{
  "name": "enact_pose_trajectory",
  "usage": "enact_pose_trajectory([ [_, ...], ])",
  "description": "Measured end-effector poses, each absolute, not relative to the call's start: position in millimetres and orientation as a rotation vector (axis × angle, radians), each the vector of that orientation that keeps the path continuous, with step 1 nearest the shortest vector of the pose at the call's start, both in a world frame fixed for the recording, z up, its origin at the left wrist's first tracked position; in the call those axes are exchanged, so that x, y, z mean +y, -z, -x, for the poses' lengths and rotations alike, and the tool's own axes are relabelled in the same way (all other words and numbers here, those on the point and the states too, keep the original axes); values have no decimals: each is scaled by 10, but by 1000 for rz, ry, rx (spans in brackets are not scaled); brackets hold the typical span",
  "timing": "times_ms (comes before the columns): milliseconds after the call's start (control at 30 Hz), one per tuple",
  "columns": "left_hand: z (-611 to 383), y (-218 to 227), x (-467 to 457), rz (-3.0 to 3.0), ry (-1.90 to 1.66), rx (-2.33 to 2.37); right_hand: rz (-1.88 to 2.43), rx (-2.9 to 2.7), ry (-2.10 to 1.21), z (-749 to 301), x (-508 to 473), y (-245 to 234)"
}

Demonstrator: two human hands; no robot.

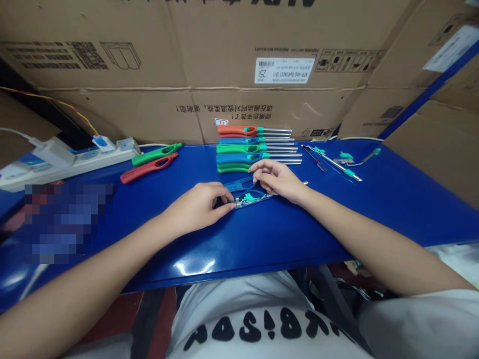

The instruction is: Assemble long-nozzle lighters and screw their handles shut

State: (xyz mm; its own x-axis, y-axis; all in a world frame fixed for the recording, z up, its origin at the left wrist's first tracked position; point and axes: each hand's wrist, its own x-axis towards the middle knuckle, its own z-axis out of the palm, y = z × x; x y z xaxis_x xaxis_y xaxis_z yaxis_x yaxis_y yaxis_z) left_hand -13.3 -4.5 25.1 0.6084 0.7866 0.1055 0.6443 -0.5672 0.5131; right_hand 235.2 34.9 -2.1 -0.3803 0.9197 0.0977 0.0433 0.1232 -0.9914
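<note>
A blue gas lighter with its casing opened (243, 187) lies on the table between my hands. A turquoise trigger (248, 198), thin wires and small metal parts show inside it. My left hand (211, 202) is closed at the lighter's near left end, thumb and fingertips on its edge. Over the right part of the lighter, my right hand (276, 178) is curled with the fingertips drawn together; whatever is between them is too small to make out. Part of the metal tube (305, 183) pokes out beyond my right wrist.
Behind my hands lie several lighters (235, 148) in a stack with metal tubes. Green (157, 153) and red handle shells (149, 168) lie left, near a power strip (86, 159). A screwdriver (321, 164) and a loose lighter tube (342, 168) are at right. Cardboard (149, 65) walls the back.
</note>
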Motion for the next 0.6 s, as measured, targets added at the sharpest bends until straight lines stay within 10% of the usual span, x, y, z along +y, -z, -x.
enact_pose_trajectory([
  [600, 124, -256, -94, -2545, -434, 1076, 961, -2325, -448, -2241, 164, 57],
])
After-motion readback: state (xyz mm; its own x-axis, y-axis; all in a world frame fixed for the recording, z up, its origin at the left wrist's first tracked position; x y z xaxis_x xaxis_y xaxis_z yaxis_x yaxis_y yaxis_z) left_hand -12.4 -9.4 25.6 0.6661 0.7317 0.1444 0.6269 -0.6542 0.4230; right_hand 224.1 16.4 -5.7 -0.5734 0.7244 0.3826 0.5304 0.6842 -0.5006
